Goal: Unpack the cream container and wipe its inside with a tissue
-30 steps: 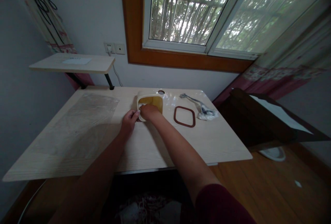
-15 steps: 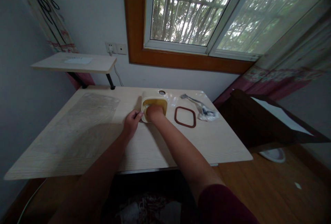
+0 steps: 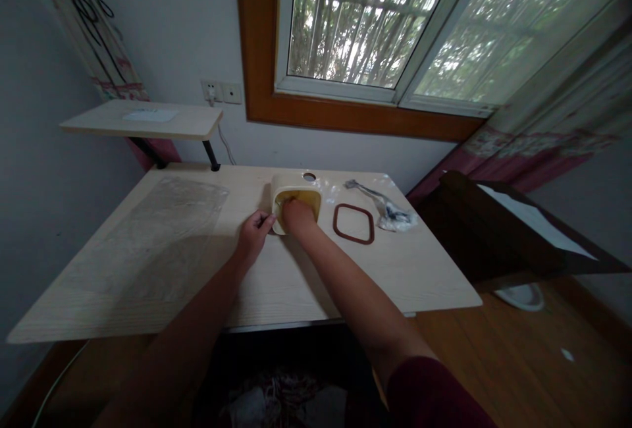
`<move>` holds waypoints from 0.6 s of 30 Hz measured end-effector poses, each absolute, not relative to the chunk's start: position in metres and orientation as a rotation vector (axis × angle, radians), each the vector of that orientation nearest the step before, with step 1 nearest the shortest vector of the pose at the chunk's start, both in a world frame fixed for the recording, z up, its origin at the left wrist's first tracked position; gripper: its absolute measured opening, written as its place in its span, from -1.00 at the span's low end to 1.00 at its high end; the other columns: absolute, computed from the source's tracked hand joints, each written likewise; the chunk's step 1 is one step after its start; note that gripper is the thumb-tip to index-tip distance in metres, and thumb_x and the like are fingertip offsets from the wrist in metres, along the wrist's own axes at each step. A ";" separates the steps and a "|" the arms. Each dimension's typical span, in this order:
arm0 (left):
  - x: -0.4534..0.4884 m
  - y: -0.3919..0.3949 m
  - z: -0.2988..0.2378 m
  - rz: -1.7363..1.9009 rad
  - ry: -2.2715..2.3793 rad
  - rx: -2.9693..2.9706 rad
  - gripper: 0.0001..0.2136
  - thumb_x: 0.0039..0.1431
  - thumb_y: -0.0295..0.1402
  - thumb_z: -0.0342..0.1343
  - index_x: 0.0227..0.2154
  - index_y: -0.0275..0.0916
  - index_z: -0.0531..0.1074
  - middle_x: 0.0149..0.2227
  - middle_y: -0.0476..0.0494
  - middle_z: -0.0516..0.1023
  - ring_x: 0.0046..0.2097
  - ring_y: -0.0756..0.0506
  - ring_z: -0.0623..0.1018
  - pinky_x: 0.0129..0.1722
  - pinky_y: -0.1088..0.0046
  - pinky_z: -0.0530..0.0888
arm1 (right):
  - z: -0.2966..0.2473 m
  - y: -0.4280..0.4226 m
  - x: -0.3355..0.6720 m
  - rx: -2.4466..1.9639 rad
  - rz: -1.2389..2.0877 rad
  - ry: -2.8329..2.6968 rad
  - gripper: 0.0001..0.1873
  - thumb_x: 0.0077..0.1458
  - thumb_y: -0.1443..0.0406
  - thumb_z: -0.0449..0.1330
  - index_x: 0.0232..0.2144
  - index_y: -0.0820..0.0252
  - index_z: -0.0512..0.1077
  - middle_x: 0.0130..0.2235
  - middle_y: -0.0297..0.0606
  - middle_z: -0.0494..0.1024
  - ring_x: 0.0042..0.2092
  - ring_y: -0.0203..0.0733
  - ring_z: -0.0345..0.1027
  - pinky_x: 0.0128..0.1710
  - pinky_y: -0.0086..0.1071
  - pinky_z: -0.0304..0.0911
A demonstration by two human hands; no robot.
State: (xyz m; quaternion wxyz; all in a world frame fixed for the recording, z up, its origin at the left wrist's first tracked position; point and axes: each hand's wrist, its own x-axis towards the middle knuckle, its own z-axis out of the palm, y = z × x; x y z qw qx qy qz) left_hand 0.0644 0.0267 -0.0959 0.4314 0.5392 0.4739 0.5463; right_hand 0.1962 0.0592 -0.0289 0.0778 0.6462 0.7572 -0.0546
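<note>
A cream box-shaped housing [image 3: 282,181] with rounded corners lies on the desk, its open side facing me and its inside yellowish. My left hand [image 3: 255,235] is at its left edge, with thumb and fingers pinched against the rim. Reaching into the opening is my right hand [image 3: 297,215]; its fingers are curled and mostly hidden inside, so what they grip does not show. To the right of the housing a brown rounded-square frame [image 3: 354,206] lies flat.
A clear plastic bag holding dark parts [image 3: 395,216] lies at the right, with a grey cable [image 3: 363,187] beside it. Clear plastic film [image 3: 162,237] covers the desk's left part. A raised shelf [image 3: 187,124] stands at the back left. Dark furniture [image 3: 494,237] borders the right.
The housing has shifted very slightly to the right, along with both hands. My right hand is still inside the opening.
</note>
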 end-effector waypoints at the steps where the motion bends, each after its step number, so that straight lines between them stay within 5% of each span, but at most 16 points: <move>1: 0.065 0.027 -0.095 1.367 1.180 1.343 -0.71 0.13 -0.07 0.19 -0.47 -0.20 0.41 -0.56 0.05 0.42 -0.46 -0.01 0.44 -0.40 0.49 0.36 | -0.029 0.057 0.197 1.952 -0.133 2.297 -0.55 0.37 0.42 -0.10 0.13 0.52 0.43 0.07 0.37 0.51 0.09 0.10 0.50 0.03 -0.14 0.42; 9: 0.064 0.026 -0.095 1.372 1.182 1.361 -0.71 0.13 -0.08 0.20 -0.49 -0.20 0.39 -0.57 0.07 0.40 -0.48 0.00 0.42 -0.42 0.50 0.35 | -0.039 0.058 0.206 1.870 -0.153 2.464 -0.63 0.38 0.32 -0.03 0.05 0.36 0.49 0.04 0.18 0.57 0.06 0.04 0.51 -0.01 -0.25 0.42; 18: 0.065 0.025 -0.092 1.377 1.170 1.356 -0.69 0.14 -0.06 0.18 -0.49 -0.20 0.39 -0.57 0.06 0.39 -0.47 0.00 0.40 -0.40 0.49 0.34 | -0.039 0.063 0.202 1.976 -0.176 2.355 -0.56 0.38 0.30 -0.08 0.10 0.44 0.44 0.06 0.31 0.53 0.04 0.12 0.53 -0.05 -0.15 0.45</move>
